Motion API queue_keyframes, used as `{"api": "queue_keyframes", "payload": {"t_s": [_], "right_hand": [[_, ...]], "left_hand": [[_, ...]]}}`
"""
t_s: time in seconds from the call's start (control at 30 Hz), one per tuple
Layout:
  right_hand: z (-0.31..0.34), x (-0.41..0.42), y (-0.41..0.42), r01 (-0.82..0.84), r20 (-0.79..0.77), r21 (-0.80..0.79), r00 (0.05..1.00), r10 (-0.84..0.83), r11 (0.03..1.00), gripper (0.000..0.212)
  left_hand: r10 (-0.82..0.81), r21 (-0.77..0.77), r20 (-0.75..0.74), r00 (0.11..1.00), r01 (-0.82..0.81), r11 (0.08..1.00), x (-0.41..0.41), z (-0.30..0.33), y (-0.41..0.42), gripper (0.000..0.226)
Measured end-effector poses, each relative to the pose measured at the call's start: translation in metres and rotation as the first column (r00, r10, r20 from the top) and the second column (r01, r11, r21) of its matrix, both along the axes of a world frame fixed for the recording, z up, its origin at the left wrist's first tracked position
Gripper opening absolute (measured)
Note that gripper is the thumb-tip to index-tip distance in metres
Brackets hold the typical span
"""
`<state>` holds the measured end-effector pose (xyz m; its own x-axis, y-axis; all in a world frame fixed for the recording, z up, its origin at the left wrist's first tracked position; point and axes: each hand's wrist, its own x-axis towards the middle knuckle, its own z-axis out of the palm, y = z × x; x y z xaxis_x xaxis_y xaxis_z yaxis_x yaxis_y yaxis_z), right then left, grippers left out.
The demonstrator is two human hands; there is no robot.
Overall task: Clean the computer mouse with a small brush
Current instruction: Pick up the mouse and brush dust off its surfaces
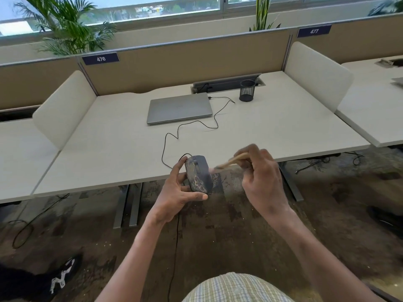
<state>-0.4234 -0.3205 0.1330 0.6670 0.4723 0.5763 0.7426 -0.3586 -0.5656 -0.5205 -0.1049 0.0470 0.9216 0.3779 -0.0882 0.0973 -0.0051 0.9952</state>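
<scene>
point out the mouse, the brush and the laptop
mouse (198,174), head view, on its dusty top shell
brush (234,160), head view, on the wooden handle
laptop (180,107), head view, on the middle of its closed lid

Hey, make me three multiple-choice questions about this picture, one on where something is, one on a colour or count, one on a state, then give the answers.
1. Where is the black mesh pen cup?
A. on the floor
B. at the back of the white desk, right of the laptop
C. in a hand

2. What colour is the closed laptop?
A. silver-grey
B. red
C. white

3. What is the right hand doing?
A. resting flat on the desk
B. hanging free
C. holding the small wooden-handled brush

Answers: B, the cup stands beside the cable hatch. A, its lid is silver-grey. C, its fingers curl round the handle, bristles near the dark dusty computer mouse that the left hand holds.
</scene>
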Motion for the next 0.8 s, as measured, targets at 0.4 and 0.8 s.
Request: {"api": "queue_keyframes", "payload": {"t_s": [0.4,0.8], "right_hand": [[-0.011,-0.005,0.000,-0.078,-0.065,-0.053,0.995,0.075,0.996,0.029],[-0.028,0.009,-0.020,0.054,-0.325,0.119,0.946,-0.013,0.991,0.032]], "left_hand": [[0.005,-0.045,0.007,1.000,-0.005,0.999,-0.005,-0.006,-0.001,0.135],[-0.016,-0.045,0.023,1.000,0.017,0.999,0.002,0.000,0.001,0.126]]}}
